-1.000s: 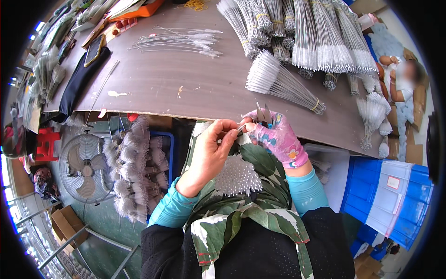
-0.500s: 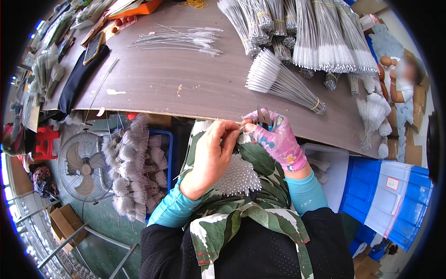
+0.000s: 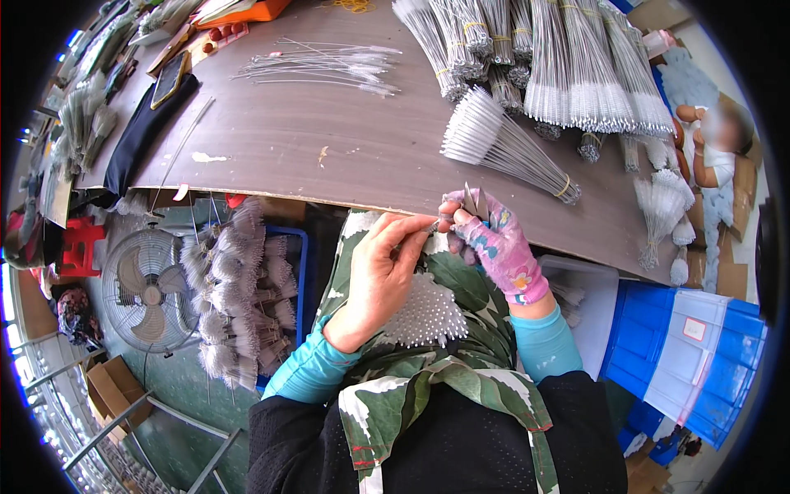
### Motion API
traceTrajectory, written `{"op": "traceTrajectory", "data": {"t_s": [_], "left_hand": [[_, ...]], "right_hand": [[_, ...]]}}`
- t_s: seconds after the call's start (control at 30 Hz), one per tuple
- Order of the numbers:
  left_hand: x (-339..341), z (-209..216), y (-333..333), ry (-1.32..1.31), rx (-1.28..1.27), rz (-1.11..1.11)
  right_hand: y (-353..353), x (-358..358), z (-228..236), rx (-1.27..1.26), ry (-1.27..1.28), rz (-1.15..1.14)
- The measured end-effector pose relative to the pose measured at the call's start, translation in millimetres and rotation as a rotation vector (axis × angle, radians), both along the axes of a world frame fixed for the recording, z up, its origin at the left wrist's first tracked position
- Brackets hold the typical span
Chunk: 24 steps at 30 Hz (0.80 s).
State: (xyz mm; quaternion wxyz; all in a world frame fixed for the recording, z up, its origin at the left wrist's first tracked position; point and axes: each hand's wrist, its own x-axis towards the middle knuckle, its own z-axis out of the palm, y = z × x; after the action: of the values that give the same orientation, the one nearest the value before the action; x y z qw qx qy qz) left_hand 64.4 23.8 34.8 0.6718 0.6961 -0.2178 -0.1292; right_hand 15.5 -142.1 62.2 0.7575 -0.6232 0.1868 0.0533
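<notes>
My bare left hand (image 3: pixel 385 267) is raised over my lap, thumb and fingers pinched together at the table's front edge. What they pinch is too small to make out. Close beside its fingertips is my right hand (image 3: pixel 504 251), in a pink flowered glove with bare fingertips. It is closed around a small hand tool (image 3: pixel 475 202) whose two pointed metal jaws stick up, slightly apart; its handles are hidden. Below my hands, a bundle of white-tipped brushes (image 3: pixel 424 311) rests on the camouflage apron (image 3: pixel 457 280). My left hand partly covers that bundle.
Tied wire brush bundles (image 3: pixel 568 74) are piled at the table's far right, with one bundle (image 3: pixel 510 144) lying nearer. Loose brushes (image 3: pixel 329 66) and a phone (image 3: pixel 169 81) lie left. Below stand a fan (image 3: pixel 151 288), hanging brushes (image 3: pixel 234 288) and blue crates (image 3: pixel 650 346).
My right fingers have shifted slightly away from the left fingertips, and the tool has turned so its jaws look brighter. My left hand stays nearly in place. The whole view has shifted slightly.
</notes>
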Motion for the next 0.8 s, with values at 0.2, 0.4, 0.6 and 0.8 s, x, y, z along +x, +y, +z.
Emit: {"op": "traceTrajectory", "data": {"t_s": [0.2,0.4,0.6,0.8], "left_hand": [[-1,-2,0,-0.062,0.005,0.069],[0,1,-1,-0.323,0.055,0.128],[0,2,-1,-0.417,0.084,0.134],[-2,-5,2,0.440,-0.177,-0.080]], "right_hand": [[3,-2,2,-0.105,0.028,-0.021],[4,-1,4,-0.099,0.019,0.010],[6,-4,-3,-0.099,-0.049,0.004],[9,-4,7,-0.044,-0.074,-0.008]]}}
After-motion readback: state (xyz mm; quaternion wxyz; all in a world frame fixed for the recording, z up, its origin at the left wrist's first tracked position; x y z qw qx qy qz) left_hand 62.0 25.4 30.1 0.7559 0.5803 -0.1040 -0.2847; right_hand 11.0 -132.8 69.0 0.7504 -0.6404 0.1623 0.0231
